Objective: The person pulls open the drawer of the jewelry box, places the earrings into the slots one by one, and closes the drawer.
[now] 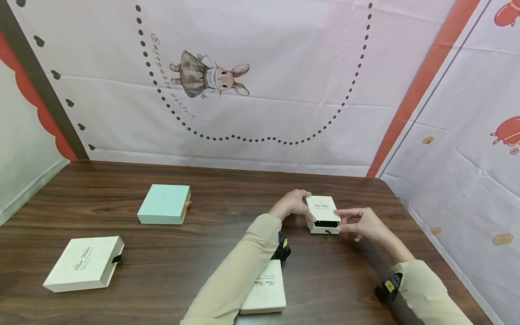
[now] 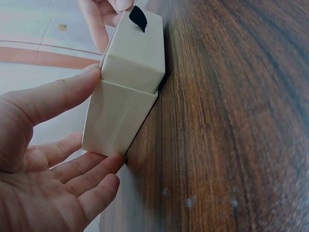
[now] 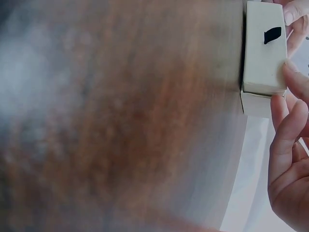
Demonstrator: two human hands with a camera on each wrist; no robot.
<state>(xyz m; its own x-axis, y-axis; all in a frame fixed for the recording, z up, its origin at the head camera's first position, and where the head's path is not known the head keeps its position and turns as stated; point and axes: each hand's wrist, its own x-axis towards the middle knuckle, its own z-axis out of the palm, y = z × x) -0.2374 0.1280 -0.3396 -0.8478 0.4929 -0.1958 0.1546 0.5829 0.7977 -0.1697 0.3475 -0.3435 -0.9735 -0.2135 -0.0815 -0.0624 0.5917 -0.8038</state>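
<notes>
While left hand [image 1: 291, 205] grips sleeve of small box [image 1: 322, 213] at centre right of table [image 1: 203, 253], right hand [image 1: 361, 223] pinches partly-out drawer front; best steady sleeve, slide drawer straight, level.

Bare wood lay open across the middle of the surface [image 1: 211, 243], between the mint box [image 1: 164, 204] and the small cream box [image 1: 322, 214], wide enough for a hand to pass. The large cream box [image 1: 83, 263] blocked the near left corner, well apart from the rest. Another cream box [image 1: 264, 289] sat under the left sleeve [image 1: 235, 275]. The backdrop [image 1: 284, 113] closed the far edge.
</notes>
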